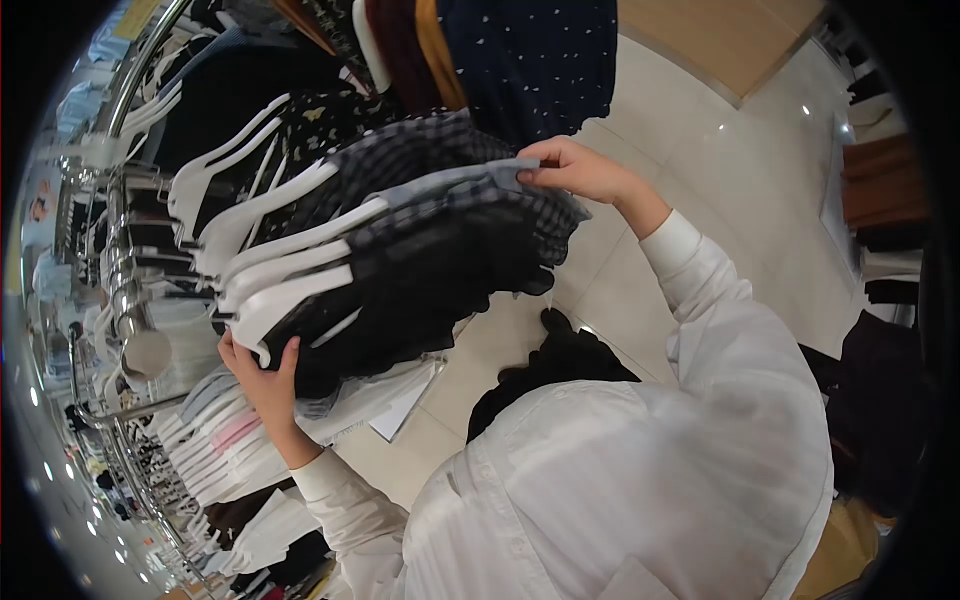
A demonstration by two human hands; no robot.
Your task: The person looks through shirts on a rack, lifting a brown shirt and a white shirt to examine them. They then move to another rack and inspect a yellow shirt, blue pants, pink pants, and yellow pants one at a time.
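My right hand (580,172) pinches the outer edge of a grey-blue garment (450,182) between thumb and fingers. It hangs among dark checked garments (400,150) on white hangers. At the lower left, my left hand (265,385) is closed around the near end of a white hanger (290,305), its thumb in front and some fingertips hidden behind. A black garment (430,260) hangs from that hanger and lies nearest to me. Several white hangers beside it point toward the rail.
A chrome rail (125,250) with a round end runs along the left. Navy dotted clothing (530,70) hangs at the top. Light garments (225,440) fill a lower rail. Pale floor tiles (640,110) lie to the right, with a wooden surface (720,40) beyond.
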